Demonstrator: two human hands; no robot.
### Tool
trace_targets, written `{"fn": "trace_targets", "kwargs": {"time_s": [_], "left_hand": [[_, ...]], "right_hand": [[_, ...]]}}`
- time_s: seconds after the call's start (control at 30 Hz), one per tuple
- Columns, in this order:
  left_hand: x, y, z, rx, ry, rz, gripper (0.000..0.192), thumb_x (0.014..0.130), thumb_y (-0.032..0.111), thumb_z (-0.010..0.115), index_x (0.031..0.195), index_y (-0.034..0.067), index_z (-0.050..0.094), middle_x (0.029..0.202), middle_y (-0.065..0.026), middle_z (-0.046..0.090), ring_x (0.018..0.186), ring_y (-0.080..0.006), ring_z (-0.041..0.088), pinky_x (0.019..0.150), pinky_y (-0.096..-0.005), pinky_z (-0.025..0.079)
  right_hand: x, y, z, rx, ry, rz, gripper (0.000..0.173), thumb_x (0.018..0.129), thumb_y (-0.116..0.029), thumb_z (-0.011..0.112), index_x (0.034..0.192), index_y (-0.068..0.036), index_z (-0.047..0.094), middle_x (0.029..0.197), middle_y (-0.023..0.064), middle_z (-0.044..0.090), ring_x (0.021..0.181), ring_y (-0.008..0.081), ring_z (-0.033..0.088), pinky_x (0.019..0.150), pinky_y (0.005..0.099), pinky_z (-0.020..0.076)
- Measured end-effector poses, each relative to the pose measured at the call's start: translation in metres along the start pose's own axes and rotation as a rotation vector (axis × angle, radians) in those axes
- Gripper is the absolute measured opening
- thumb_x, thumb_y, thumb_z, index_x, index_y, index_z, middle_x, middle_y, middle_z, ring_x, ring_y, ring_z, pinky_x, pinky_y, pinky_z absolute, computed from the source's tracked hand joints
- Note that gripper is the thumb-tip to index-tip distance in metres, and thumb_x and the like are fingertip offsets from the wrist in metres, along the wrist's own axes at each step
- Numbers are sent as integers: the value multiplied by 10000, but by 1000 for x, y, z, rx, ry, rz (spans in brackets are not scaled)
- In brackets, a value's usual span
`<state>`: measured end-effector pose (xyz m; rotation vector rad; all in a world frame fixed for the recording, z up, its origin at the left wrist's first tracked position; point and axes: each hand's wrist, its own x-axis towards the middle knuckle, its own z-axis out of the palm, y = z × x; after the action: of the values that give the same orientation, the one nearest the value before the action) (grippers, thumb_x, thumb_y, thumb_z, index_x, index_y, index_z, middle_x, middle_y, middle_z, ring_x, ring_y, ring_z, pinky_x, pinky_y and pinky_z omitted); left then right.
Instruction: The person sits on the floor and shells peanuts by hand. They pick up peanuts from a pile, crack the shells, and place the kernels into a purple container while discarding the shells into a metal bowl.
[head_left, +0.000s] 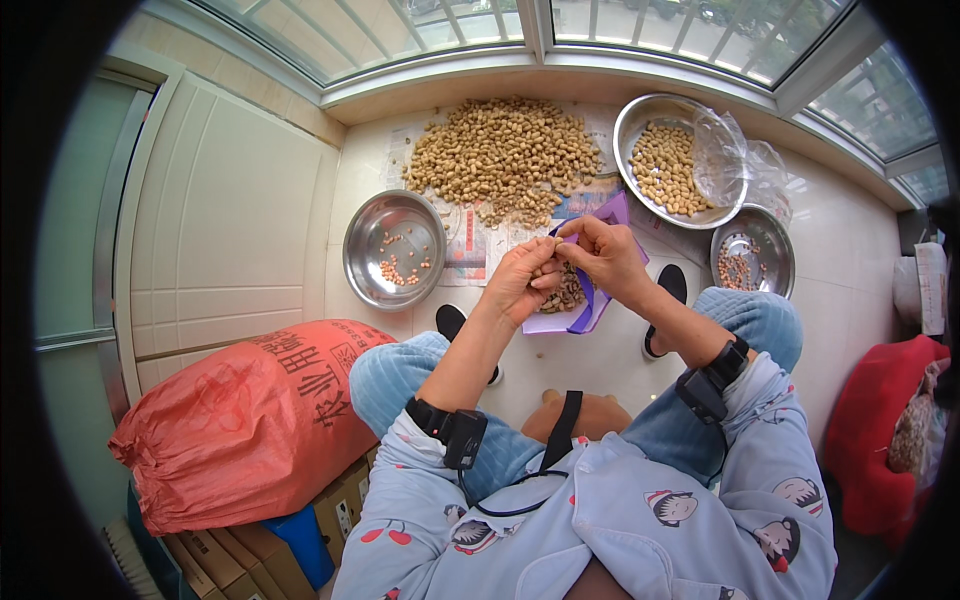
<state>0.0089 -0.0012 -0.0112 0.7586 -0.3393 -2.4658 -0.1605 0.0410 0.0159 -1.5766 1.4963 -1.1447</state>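
My left hand (525, 279) and my right hand (606, 253) meet above a purple and white bag (600, 309) that holds peanut shells (564, 294). Both hands pinch a peanut (558, 241) between their fingertips, and more peanuts rest in the curled fingers of my left hand. Beyond the bag a large heap of unshelled peanuts (510, 154) lies on newspaper. To the left, a steel basin (360, 251) has some shelled kernels (397, 270) in it. At the right stand a larger steel basin (626, 161) of unshelled peanuts (666, 166) and a smaller one (784, 255) with kernels (735, 270).
A full red woven sack (247, 420) lies on cardboard boxes (225, 562) at the left. Clear plastic bags (720, 157) hang over the large basin's right edge. My feet flank the purple bag. A red container (870, 427) stands at the far right, and windows line the far wall.
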Motion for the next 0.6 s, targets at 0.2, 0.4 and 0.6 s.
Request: {"fn": "trace_targets", "kwargs": {"time_s": [0.2,0.4,0.6], "left_hand": [[-1,-3,4,-76,11,-11,111,926,131,587,928,21,572,708,6,455,562,-34,366,412,-145,293],[-5,-1,9,14,31,-3,111,919,130,598,873,33,568,700,10,450,564,-46,374,424,-151,298],[-7,1,12,97,59,2,140,906,160,622,859,41,566,702,10,467,565,-44,378,431,-155,293]], "right_hand": [[-4,3,6,219,3,35,126,813,-114,671,879,-15,630,502,-3,411,465,47,375,431,241,293],[-2,7,7,276,-4,9,110,818,-97,649,836,6,616,516,9,469,475,47,409,439,235,317],[-3,3,1,222,-41,-14,87,808,-73,632,802,8,602,533,66,523,478,84,468,451,255,364]]}}
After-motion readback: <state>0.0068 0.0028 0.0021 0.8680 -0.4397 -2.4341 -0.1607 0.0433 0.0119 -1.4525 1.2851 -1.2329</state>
